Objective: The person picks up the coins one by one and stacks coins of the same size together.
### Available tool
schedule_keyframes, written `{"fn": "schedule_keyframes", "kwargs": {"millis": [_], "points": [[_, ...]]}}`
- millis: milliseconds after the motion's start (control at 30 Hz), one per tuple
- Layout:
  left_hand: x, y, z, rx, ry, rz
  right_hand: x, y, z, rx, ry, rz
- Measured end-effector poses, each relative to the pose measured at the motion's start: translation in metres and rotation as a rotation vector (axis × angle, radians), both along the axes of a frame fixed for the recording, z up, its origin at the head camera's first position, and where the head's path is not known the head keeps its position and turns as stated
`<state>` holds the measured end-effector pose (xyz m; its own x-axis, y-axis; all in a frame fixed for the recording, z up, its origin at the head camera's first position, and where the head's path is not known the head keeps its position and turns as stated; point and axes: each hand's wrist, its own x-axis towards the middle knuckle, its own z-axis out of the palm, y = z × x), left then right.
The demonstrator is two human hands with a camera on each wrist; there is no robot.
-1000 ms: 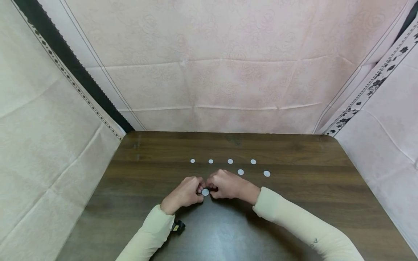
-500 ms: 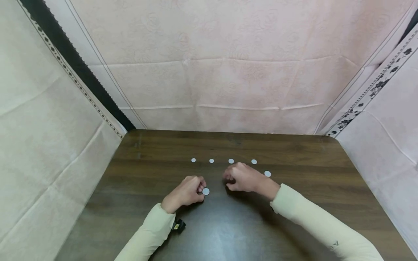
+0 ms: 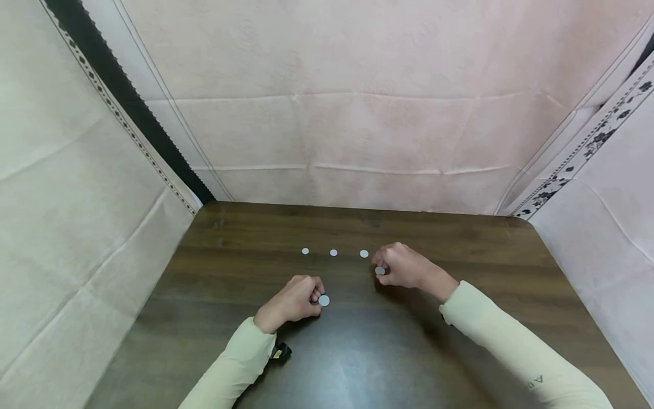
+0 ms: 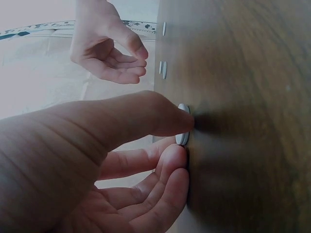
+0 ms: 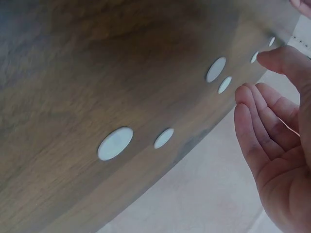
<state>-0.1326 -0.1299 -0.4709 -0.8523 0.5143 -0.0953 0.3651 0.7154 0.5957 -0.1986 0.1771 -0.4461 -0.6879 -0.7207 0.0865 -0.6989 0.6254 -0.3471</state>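
Note:
My left hand rests at the table surface, thumb and fingertips gripping small white discs. In the left wrist view, these look like a thin stack of discs, partly covered by the thumb. My right hand hovers farther back and to the right, thumb apart from loosely bent fingers, nothing between them. One white disc shows past its fingertips, lying flat on the table. Further discs, hidden behind this hand in the head view, appear in the right wrist view, including a large disc and a smaller disc.
Three white discs form a row toward the back: a left disc, a middle disc and a right disc. The brown wooden table ends at a pale patterned cloth, with more cloth on both sides.
My right hand has left the spot beside my left hand and moved right and back, now covering the rightmost discs in the head view. The left hand keeps its place with its discs.

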Motion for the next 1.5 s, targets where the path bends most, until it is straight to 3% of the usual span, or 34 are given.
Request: {"fn": "schedule_keyframes", "kwargs": {"millis": [200,567,900,1133,1500], "points": [[-0.001,0.000,-0.003,-0.009,0.003,-0.007,-0.007,0.003,-0.003,0.064,-0.023,0.001],[-0.002,-0.001,-0.001,-0.022,0.008,0.005,-0.023,0.003,-0.005,0.100,-0.169,0.023],[-0.001,0.000,0.000,-0.018,0.003,0.008,-0.040,-0.003,-0.006,0.186,-0.224,0.056],[0.000,0.001,-0.002,-0.008,0.012,0.002,-0.041,-0.004,-0.014,0.215,-0.142,0.075],[-0.001,0.001,-0.002,-0.010,0.024,-0.011,-0.038,0.005,-0.012,0.162,-0.130,0.010]]}}
